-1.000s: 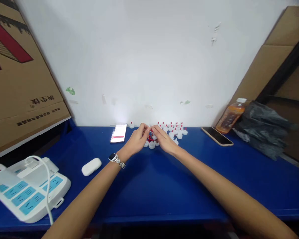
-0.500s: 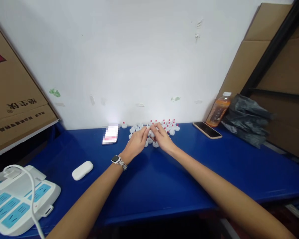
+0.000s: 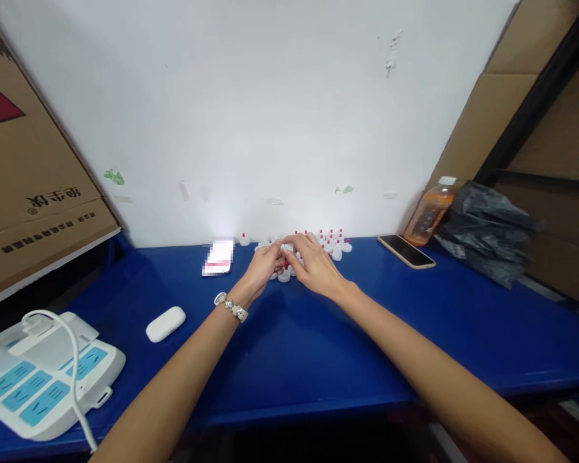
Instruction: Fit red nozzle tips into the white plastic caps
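Both of my hands meet at the back middle of the blue table, over a cluster of white nozzle caps with red tips [image 3: 336, 253]. My left hand [image 3: 261, 269] is closed, thumb and fingers pinched together around a small white cap whose red tip [image 3: 286, 265] shows between the hands. Curled over the same cap from the right is my right hand [image 3: 314, 265], its thumb and forefinger brought in against it. The fingers cover most of the held piece. More caps sit right beside and below the fingertips, and one lone cap [image 3: 244, 240] stands to the left by the wall.
A lit phone [image 3: 219, 257] lies left of the caps, with a white oval case [image 3: 166, 324] nearer me. At the left front is a power strip [image 3: 53, 392] with a cable. On the right are a dark phone [image 3: 406, 251], a drink bottle [image 3: 430, 212] and a black bag [image 3: 487, 231].
My left wrist has rolled, so the watch face has turned away. The right fingers have shifted over the held cap, and a red tip now shows between the hands. The view has moved slightly.
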